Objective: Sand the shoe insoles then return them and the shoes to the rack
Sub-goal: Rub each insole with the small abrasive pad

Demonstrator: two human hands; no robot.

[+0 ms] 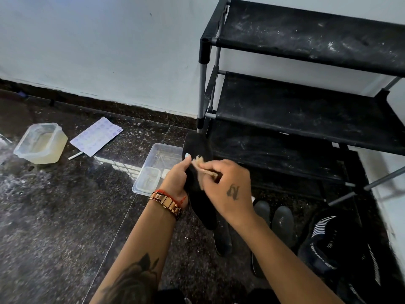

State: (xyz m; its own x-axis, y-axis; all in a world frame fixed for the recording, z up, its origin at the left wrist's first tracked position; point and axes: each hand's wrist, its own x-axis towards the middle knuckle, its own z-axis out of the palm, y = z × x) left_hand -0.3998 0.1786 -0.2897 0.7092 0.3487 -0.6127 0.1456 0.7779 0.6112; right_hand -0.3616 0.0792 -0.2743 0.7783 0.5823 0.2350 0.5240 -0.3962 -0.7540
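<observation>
My left hand [176, 178] grips a black insole [197, 148] held upright over the floor, thumb on its upper edge. My right hand [228, 189] pinches a tan piece of sandpaper [200, 164] against the insole's face. Black shoes [341, 244] with white lettering lie on the floor at the lower right. Two dark insoles [282, 222] lie flat beside them, under my right wrist. The black three-shelf rack [306, 110] stands at the right against the wall, its shelves dusty and bare.
A clear shallow tray [161, 150] with a smaller container [148, 179] in it sits on the dark stone floor left of the insole. A tub of cloudy liquid [41, 142], a printed sheet [96, 136] and a white stick [75, 155] lie farther left.
</observation>
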